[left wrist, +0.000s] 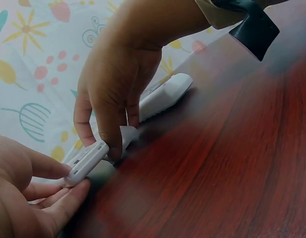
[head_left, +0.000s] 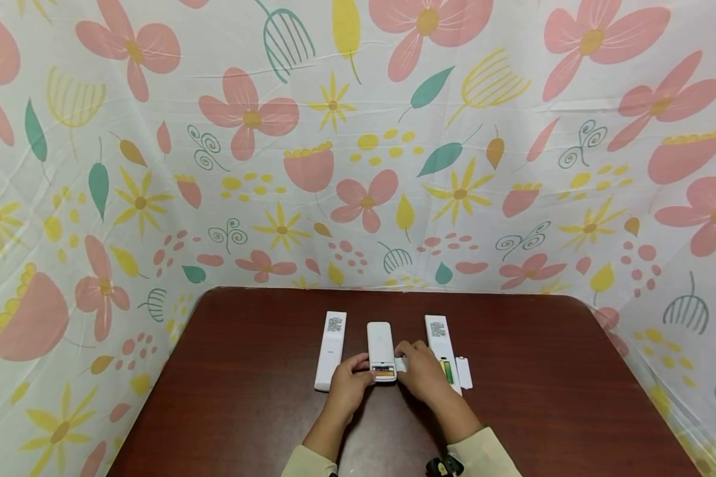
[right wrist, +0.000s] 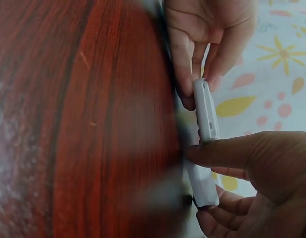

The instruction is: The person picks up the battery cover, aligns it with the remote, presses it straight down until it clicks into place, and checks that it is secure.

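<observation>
A white remote control lies face down in the middle of the table, its battery compartment uncovered at the near end with a battery showing inside. My left hand pinches the left edge of this remote between thumb and fingers. On the other side, my right hand grips a small white battery cover just right of the remote. In the right wrist view the cover sits between the right thumb and fingers, and the thumb is close to the remote's end. The fingers partly hide the cover.
To the left lies a second white remote with its back closed. A third remote on the right has a green battery in its open compartment, partly behind my right wrist. Its loose cover lies beside it on the brown table.
</observation>
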`<state>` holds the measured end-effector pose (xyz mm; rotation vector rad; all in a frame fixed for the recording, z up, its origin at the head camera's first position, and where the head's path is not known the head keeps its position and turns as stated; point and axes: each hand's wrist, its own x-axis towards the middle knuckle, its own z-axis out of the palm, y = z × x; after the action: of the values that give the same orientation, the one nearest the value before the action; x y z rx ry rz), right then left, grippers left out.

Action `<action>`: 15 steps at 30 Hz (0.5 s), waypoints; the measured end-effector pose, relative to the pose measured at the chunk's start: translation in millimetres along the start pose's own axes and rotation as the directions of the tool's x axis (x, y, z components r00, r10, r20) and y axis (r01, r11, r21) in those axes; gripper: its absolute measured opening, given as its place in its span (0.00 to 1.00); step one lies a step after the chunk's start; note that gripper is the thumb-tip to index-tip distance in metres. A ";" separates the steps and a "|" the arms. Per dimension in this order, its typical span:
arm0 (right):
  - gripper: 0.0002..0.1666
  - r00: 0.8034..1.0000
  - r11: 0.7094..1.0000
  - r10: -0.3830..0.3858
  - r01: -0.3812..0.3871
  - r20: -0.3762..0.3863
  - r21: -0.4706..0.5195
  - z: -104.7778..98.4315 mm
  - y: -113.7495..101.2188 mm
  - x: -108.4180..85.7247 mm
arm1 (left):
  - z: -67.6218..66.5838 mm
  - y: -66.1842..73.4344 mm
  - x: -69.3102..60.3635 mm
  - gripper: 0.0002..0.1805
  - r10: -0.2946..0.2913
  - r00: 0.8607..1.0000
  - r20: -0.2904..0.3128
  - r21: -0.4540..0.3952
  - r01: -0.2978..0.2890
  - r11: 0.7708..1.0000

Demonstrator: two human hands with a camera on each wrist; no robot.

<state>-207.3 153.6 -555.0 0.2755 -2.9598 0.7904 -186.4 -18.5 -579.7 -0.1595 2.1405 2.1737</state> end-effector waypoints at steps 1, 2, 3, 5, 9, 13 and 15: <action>0.20 1.000 1.000 0.002 -0.002 0.003 0.011 -0.4 0.0 -0.4 | -0.2 -0.5 0.1 0.27 -0.001 1.000 0.004 -0.014 0.001 1.000; 0.20 1.000 1.000 0.007 -0.007 0.008 0.025 -0.8 0.0 -0.8 | -0.4 -1.1 0.4 0.27 -0.004 1.000 0.008 -0.029 0.004 1.000; 0.20 1.000 0.999 0.009 -0.009 0.010 0.036 -1.1 -0.1 -1.4 | -0.5 -1.7 0.8 0.28 -0.005 1.000 0.014 -0.044 0.005 0.999; 0.20 1.000 0.998 0.009 -0.010 0.013 0.056 -1.6 -0.1 -2.4 | -0.8 -2.0 1.1 0.28 -0.008 1.000 0.023 -0.070 0.010 0.998; 0.20 1.000 0.997 0.018 -0.018 0.012 0.079 -0.5 0.9 -3.4 | -1.0 -1.8 0.7 0.29 -0.020 0.999 0.026 -0.101 0.022 0.995; 0.19 1.000 0.996 0.008 -0.008 -0.005 0.094 0.6 2.1 -3.6 | -1.2 -1.5 -0.2 0.29 -0.032 0.999 0.023 -0.109 0.035 0.993; 0.19 1.000 0.994 0.005 -0.003 -0.015 0.106 0.6 2.4 -3.7 | -1.3 -1.2 -0.6 0.29 -0.037 0.999 0.020 -0.108 0.039 0.993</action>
<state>-204.1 155.9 -557.1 0.2678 -2.9099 0.9470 -185.6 -19.8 -580.8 -0.1863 1.9936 2.2621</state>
